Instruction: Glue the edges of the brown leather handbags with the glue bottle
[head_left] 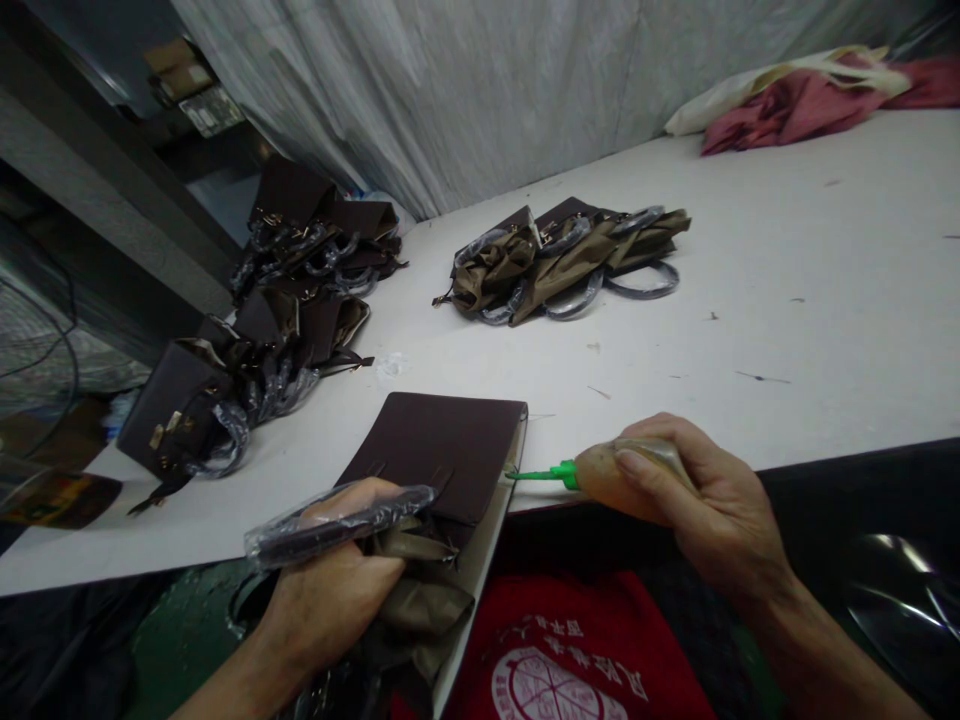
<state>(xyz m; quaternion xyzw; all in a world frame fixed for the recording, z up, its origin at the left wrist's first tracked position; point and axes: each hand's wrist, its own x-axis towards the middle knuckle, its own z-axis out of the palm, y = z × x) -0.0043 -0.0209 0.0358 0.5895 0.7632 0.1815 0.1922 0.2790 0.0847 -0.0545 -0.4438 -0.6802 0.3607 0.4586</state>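
Note:
A dark brown handbag (442, 450) lies at the near edge of the white table (787, 300), partly over the edge. My left hand (330, 590) is closed on its plastic-wrapped handle (337, 520) and the olive lining. My right hand (697, 500) grips a small squeeze bottle (622, 478) with a green nozzle (540, 474). The nozzle tip touches the bag's right edge.
A heap of dark brown bags (277, 310) lies at the left of the table. A smaller group of bags with olive lining (562, 260) sits in the middle. Pink and cream cloth (802, 95) lies far right. A grey curtain (450, 90) hangs behind.

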